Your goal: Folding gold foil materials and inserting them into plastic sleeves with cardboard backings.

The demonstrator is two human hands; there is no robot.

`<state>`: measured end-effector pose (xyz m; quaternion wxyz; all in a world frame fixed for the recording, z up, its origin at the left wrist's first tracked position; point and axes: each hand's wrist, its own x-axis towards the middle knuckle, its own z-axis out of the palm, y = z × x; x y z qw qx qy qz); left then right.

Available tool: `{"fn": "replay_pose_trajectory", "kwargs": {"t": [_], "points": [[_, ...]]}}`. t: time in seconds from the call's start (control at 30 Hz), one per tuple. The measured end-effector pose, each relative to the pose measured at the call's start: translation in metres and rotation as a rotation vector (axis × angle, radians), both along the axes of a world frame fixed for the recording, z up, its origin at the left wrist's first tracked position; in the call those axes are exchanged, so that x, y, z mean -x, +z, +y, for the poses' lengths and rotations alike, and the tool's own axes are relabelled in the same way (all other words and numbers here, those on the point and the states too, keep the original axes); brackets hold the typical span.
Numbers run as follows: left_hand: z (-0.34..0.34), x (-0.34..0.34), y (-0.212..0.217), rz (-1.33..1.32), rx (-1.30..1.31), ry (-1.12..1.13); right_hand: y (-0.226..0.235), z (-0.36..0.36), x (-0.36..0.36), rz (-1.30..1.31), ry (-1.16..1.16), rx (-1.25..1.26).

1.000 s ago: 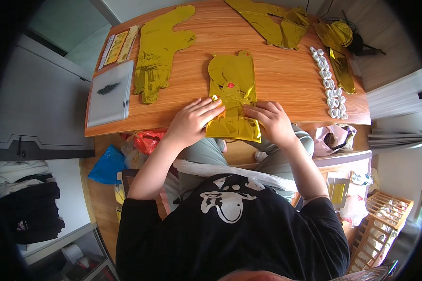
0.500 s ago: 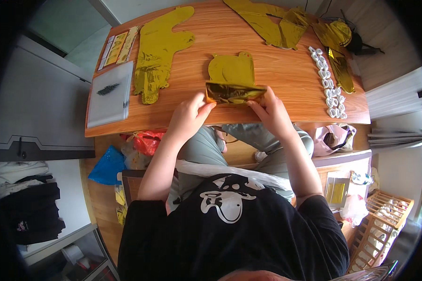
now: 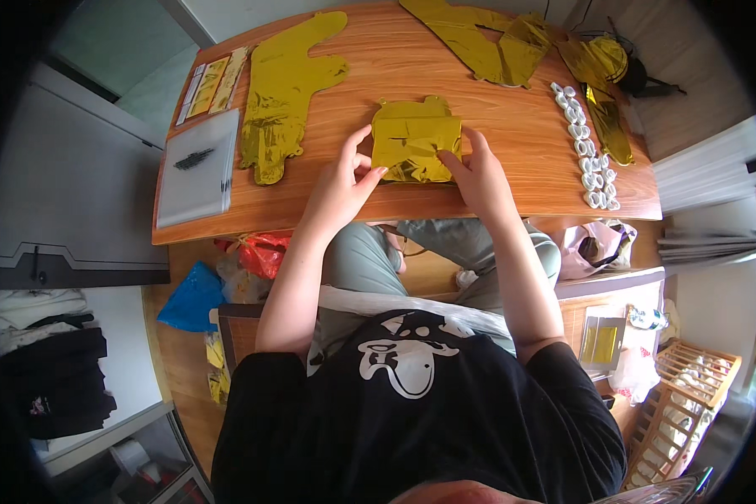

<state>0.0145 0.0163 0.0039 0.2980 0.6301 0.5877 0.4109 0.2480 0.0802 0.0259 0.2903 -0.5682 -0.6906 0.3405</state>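
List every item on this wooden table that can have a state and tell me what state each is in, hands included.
Gold foil balloon under the hands: deflated, folded over, flat on the table.
Left hand: open, fingertips on the folded balloon's left edge.
Right hand: open, pressing its right edge.
Long gold foil balloon at left: deflated, unfolded, flat.
Gold foil balloons at the far edge: deflated, crumpled.
Clear plastic bag: lying flat.

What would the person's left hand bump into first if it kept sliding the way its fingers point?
The left hand points up and right across the wooden table, so it would probably meet the folded gold foil balloon at once; its fingertips already seem to touch the foil's left edge.
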Motion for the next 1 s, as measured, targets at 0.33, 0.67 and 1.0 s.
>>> {"fn": "replay_pose_trajectory", "kwargs": {"t": [0.33, 0.67, 1.0], "points": [[0.008, -0.005, 0.004, 0.159, 0.030, 0.034, -0.011, 0.003, 0.008, -0.192, -0.035, -0.125], [0.007, -0.016, 0.028, 0.619, -0.033, -0.029, -0.003, 0.003, 0.014, -0.306, -0.041, -0.080], [0.070, -0.006, -0.009, 0.847, -0.275, -0.541, -0.005, 0.003, 0.015, -0.299, -0.032, -0.102]]}}
